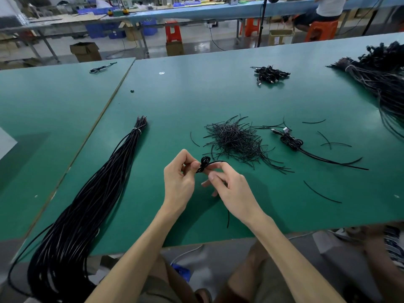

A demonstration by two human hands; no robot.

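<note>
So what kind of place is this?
Probably a cable-assembly workshop: long green workbenches, a big tied bundle of black cables, a pile of short black ties, and the left hand and right hand pinching a small coiled cable.

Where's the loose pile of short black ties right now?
Head view: the pile of ties lies mid-table, just beyond the right hand, with the long cable bundle to its left and the coiled USB cable to its right.

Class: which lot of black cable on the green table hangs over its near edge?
The long left-hand bundle with the white band; the middle heap of short wires lies wholly on top.
</note>
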